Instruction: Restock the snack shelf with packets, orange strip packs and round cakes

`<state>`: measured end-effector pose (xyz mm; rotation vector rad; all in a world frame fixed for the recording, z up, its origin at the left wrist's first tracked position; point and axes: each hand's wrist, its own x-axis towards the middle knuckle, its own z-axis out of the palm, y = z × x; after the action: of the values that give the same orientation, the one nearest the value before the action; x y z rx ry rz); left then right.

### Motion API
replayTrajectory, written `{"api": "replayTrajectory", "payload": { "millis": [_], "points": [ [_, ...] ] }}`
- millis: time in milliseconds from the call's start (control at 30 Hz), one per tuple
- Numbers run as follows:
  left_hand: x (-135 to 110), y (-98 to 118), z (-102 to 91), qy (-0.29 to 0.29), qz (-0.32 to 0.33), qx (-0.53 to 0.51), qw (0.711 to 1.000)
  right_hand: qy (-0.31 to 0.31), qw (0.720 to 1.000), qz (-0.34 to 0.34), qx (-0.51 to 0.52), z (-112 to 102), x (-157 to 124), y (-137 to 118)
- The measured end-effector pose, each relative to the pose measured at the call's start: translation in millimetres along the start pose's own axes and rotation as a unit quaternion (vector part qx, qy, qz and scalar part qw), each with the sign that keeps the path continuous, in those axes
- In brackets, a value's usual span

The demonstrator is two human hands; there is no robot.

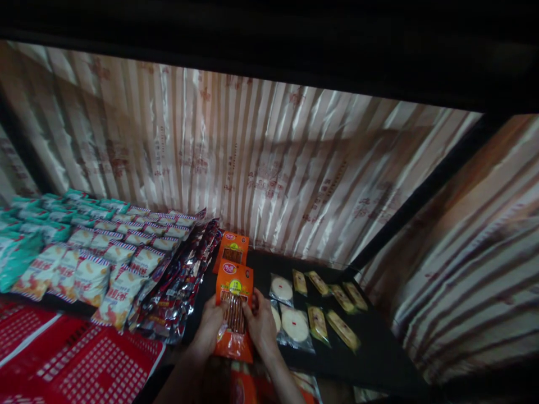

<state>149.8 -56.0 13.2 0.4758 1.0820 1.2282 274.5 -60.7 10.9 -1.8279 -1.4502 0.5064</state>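
Looks like the lay-out step: orange packet (pixel 234 286) held over the black shelf (pixel 374 350), just in front of a second orange packet (pixel 236 242). Left hand (pixel 210 325) and right hand (pixel 260 321) clamped on its side edges, thumbs on the front; fingers behind mostly hidden. Can't tell if it's touching down. Next move probably calls for squaring it up, then letting go.
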Motion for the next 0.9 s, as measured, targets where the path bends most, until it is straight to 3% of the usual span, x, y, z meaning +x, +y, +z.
{"api": "replayTrajectory", "payload": {
  "millis": [133,233,467,600,767,900],
  "points": [
    [14.9,4.4,4.9,0.001,-0.013,-0.030,0.999,-0.058,0.996,0.072,-0.011,-0.8,15.4,5.5],
    [27.6,7.2,6.4,-0.002,-0.016,-0.021,1.000,-0.098,0.993,0.072,-0.002,2.0,23.8,10.9],
    [65.7,7.5,2.9,-0.055,0.025,0.062,0.996,-0.063,0.995,0.032,0.070,18.4,42.0,16.6],
    [90.2,5.5,-4.5,-0.037,0.080,0.176,0.980,-0.060,0.996,0.051,0.040,27.4,58.3,16.3],
    [104.1,19.4,-12.9,0.008,0.144,0.378,0.915,-0.069,0.996,0.062,0.007,37.4,77.9,18.0],
    [95.3,34.2,-6.7,0.042,0.161,0.547,0.820,-0.072,0.995,0.059,-0.025,44.7,89.3,13.5]
  ]
}}
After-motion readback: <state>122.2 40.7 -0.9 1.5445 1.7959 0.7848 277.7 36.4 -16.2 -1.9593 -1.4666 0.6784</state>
